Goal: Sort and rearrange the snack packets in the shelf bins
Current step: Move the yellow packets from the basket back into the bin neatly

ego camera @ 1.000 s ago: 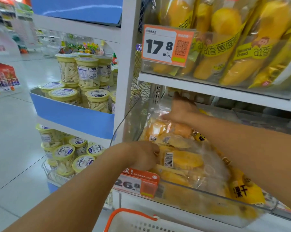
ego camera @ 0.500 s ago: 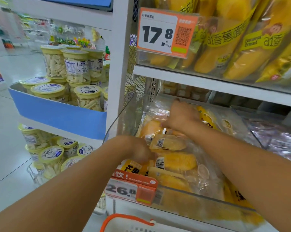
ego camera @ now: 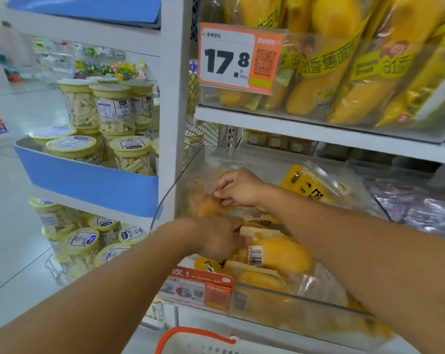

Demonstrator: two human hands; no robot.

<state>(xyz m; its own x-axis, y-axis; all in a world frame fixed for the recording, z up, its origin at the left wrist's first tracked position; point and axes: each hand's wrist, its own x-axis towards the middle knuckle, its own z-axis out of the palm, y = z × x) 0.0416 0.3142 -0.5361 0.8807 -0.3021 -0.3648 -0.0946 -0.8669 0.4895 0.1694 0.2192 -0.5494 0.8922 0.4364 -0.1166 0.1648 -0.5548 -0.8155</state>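
Observation:
A clear plastic bin (ego camera: 305, 300) on the lower shelf holds several clear packets of yellow-orange snacks (ego camera: 280, 256). My left hand (ego camera: 216, 238) is inside the bin at its left front, fingers curled on the edge of a packet with a barcode. My right hand (ego camera: 239, 189) is further back, fingers bent and pinching the top of an orange packet (ego camera: 203, 203). A yellow-labelled packet (ego camera: 310, 187) lies behind my right wrist. How firmly each hand holds is blurred.
The bin above holds banana bread packets (ego camera: 344, 72) behind a 17.8 price tag (ego camera: 231, 57). An orange price tag (ego camera: 198, 287) clips the lower bin's front. Left: a blue tray (ego camera: 88, 182) of lidded tubs. A white basket with an orange rim (ego camera: 195, 335) sits below.
My right hand has drawn back and up slightly with its fingers bending onto the orange packet. My left hand has shifted right, deeper among the packets. The view has moved closer.

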